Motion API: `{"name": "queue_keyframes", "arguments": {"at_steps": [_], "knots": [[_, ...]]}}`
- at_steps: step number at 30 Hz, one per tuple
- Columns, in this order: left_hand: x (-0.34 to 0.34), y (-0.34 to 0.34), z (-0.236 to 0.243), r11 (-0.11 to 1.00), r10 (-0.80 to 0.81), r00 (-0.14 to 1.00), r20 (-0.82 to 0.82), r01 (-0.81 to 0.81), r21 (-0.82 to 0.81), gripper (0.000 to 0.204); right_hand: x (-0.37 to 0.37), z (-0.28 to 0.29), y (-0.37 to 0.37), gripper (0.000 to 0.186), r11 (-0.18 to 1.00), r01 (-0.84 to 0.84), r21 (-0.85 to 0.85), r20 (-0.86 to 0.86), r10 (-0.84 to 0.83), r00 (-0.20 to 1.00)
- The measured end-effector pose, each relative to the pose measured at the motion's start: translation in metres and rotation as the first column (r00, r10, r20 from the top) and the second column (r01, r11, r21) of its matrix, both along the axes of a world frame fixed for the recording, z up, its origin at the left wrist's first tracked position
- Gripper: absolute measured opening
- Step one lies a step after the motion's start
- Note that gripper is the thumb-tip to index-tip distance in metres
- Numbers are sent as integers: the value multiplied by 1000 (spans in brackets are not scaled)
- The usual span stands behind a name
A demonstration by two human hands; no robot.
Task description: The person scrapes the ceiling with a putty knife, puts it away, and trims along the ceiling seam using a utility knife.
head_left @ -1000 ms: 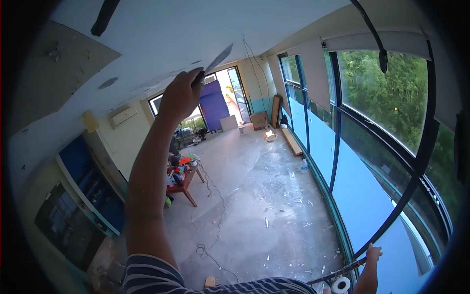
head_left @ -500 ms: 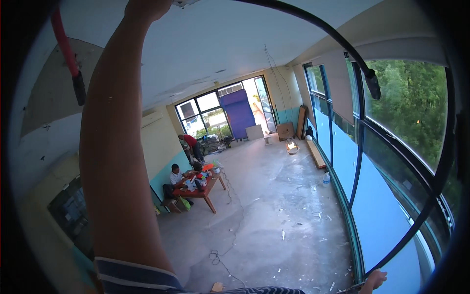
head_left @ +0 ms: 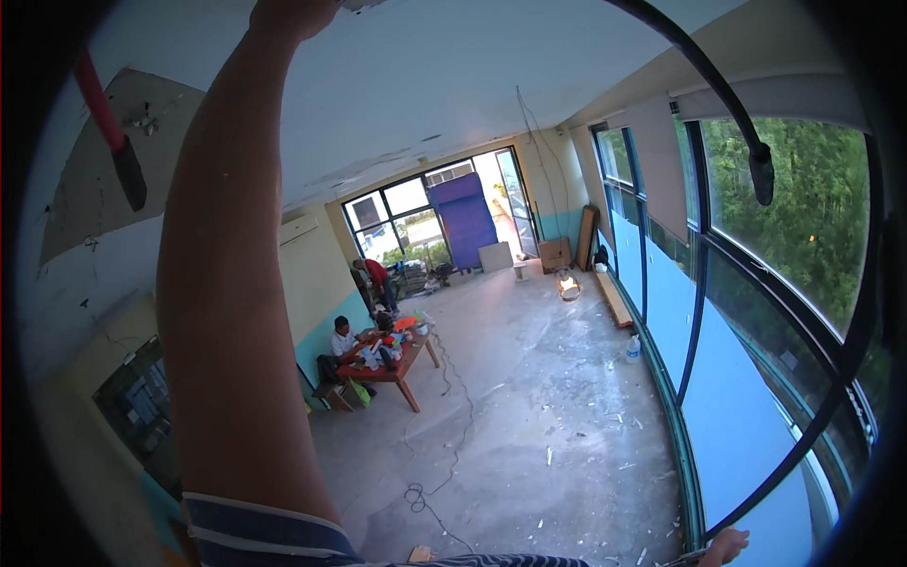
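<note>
My left hand (head_left: 298,17) is raised at the top edge toward the white ceiling (head_left: 397,85), closed on a putty knife whose grey blade (head_left: 359,5) is mostly out of frame; whether it touches the ceiling is unclear. My left forearm fills much of the left side. My right hand (head_left: 727,544) is low at the right, fingers curled at a metal rail (head_left: 693,556) beside the windows; what it grips is partly hidden. A red strap with a dark end (head_left: 99,113) and a black strap (head_left: 718,76) hang at either side of the view.
A seated person (head_left: 342,335) is at a cluttered wooden table (head_left: 406,387), another person (head_left: 378,282) bends behind. Cords (head_left: 444,463) and scraps lie on the concrete floor. A long board (head_left: 612,298), water jug (head_left: 633,348) and lit lamp (head_left: 569,286) line the right window wall (head_left: 718,416).
My left arm has moved up and leftward, taking the blade mostly out of view and uncovering the two people. The view has shifted; my right hand appears lower in it.
</note>
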State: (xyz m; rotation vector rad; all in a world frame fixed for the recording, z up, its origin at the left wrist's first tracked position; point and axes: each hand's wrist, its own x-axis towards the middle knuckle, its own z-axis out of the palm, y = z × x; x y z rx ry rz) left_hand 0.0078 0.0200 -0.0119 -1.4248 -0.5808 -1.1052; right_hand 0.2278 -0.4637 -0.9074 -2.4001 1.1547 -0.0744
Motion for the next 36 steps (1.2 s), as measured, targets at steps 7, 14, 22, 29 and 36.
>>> {"name": "queue_keyframes", "arguments": {"at_steps": [7, 14, 22, 29, 36], "knots": [[-2, -1, -1, 999, 20, 1000, -4, -21, -35, 25, 12, -42, -14, 46, 978, -154, -138, -65, 146, 987], [2, -14, -3, 996, 79, 997, -24, -80, -26, 24, 22, -76, -19, 35, 966, -107, -235, -83, 90, 992], [-5, -10, 1, 996, 0, 1000, -1, 0, -84, 23, 40, -98, -22, 28, 988, 10, -152, -5, -11, 1000], [-2, 1, 1, 995, -103, 994, -28, 103, 4, 23, 51, -142, -45, 22, 794, -419, -440, -380, 258, 888], [-5, 16, 7, 995, 12, 975, -221, 10, 97, 20, 61, -175, -63, 23, 629, -574, -525, -555, 258, 791]]}}
